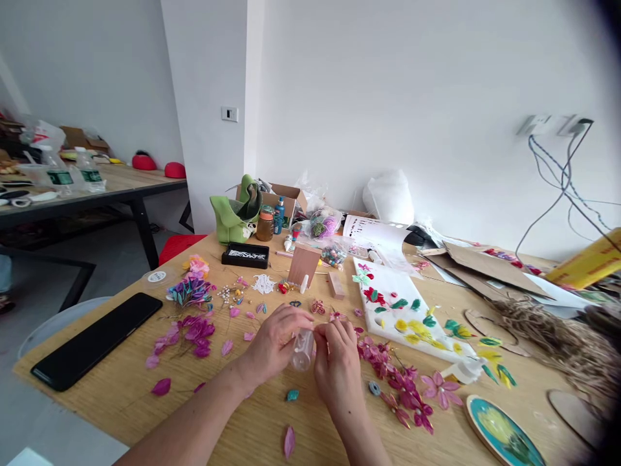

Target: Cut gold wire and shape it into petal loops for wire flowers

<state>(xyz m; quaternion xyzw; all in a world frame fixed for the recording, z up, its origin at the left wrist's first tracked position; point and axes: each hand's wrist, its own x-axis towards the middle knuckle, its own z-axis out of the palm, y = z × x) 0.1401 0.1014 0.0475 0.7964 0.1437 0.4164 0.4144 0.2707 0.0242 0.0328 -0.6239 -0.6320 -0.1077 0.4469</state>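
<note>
My left hand (281,335) and my right hand (337,359) meet above the table's near middle, their fingertips pinched together. What sits between the fingertips is too small to make out. A clear plastic container (301,353) shows between the two hands, just below the fingertips; whether a hand grips it is hard to tell. Closest to me on the tabletop lie a teal piece (292,395) and a magenta petal (289,442). Right of my right hand, a bunch of magenta fabric flowers (406,388) spreads out beside a small grey ring (374,388).
A black phone-like slab (97,340) and petal bunches (189,291) are at left. White foam board (407,310) holds yellow, red and green pieces. Behind stand a black tray (245,255), a green bag (230,217) and an amber jar (265,224). Twine (557,330) and a painted oval (504,430) are at right.
</note>
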